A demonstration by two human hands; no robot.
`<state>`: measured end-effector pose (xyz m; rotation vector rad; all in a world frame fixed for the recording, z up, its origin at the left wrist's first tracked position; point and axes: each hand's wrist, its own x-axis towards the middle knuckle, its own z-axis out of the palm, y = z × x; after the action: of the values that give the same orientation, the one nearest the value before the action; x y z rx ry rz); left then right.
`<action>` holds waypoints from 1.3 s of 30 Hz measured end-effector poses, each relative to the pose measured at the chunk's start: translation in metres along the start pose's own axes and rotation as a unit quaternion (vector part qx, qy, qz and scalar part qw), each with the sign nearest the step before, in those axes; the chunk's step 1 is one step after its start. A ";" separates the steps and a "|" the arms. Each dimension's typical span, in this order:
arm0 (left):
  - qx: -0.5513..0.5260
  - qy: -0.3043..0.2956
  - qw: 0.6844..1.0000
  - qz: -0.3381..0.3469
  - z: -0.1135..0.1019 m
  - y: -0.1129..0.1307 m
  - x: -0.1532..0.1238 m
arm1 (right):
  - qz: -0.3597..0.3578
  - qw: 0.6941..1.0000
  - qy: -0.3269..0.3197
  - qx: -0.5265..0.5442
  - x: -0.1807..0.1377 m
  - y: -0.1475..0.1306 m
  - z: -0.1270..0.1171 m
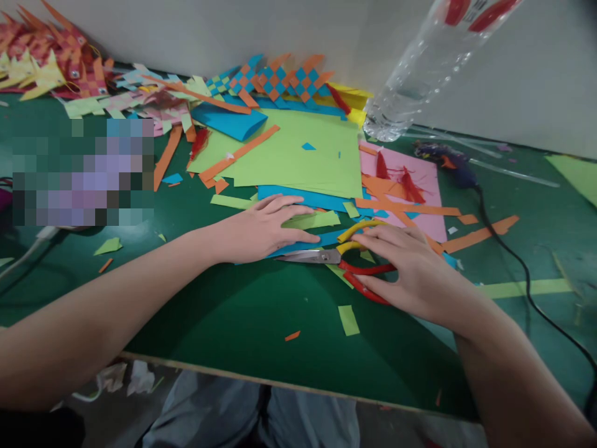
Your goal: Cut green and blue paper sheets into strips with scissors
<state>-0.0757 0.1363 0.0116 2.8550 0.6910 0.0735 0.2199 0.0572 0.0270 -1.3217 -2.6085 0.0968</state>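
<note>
My left hand (254, 231) lies flat with fingers spread, pressing on a blue paper strip (338, 238) near the middle of the table. My right hand (413, 269) is closed around the red and yellow handles of a pair of scissors (321, 256). The blades point left and look nearly closed, lying along the front edge of the blue strip just below my left fingers. Beyond my hands is a stack of light green paper sheets (298, 155), with blue sheets (298, 196) showing under its front edge. Light green strips (321, 219) lie beside my left fingertips.
Woven paper fish (289, 81) lean by the wall, with more red and yellow ones (69, 65) at far left. A plastic bottle (410, 81) stands behind. A glue gun (448, 165) trails a black cord at right. Pink paper (431, 186), orange strips (485, 236) and scraps are scattered about.
</note>
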 end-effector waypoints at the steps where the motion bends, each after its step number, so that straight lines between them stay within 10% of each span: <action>1: 0.001 -0.002 1.000 -0.001 0.000 0.000 0.000 | 0.001 1.000 -0.001 -0.003 0.000 -0.001 -0.001; 39: 0.017 0.013 1.000 0.021 0.004 -0.004 0.000 | -0.014 1.000 -0.012 0.022 0.016 -0.014 0.003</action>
<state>-0.0767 0.1390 0.0070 2.9066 0.6440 0.1070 0.1995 0.0615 0.0292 -1.2763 -2.6277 0.1666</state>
